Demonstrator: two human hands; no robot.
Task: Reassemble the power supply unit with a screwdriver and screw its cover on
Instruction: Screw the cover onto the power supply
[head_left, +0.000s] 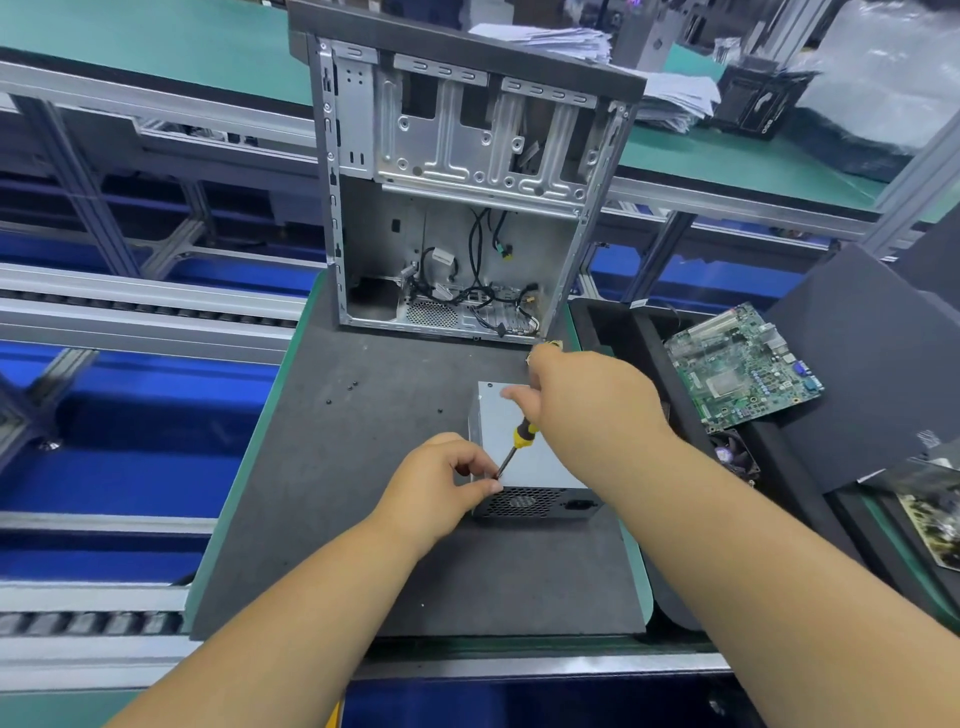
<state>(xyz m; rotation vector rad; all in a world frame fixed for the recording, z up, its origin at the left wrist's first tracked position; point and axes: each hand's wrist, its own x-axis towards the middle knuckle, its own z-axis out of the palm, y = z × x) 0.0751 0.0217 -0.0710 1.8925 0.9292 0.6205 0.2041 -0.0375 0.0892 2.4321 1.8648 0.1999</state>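
From the head view, the power supply unit (524, 457) is seen lying on the grey mat (363, 467) before the open case (457, 197). The screwdriver (517, 441) is gripped by the right hand (582, 405); its tip is pinched and steadied at the cover's near-left edge by the left hand (441, 483). A slip could be caused by the slanted shaft, and the screw head stripped.

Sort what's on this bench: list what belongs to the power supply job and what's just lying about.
In use:
- power supply unit
- screwdriver, gripped by the right hand
- left hand, steadying the unit's near corner at the screwdriver tip
- loose screws on the mat

Lying about:
- open computer case
- motherboard
- small fan
- paper stacks
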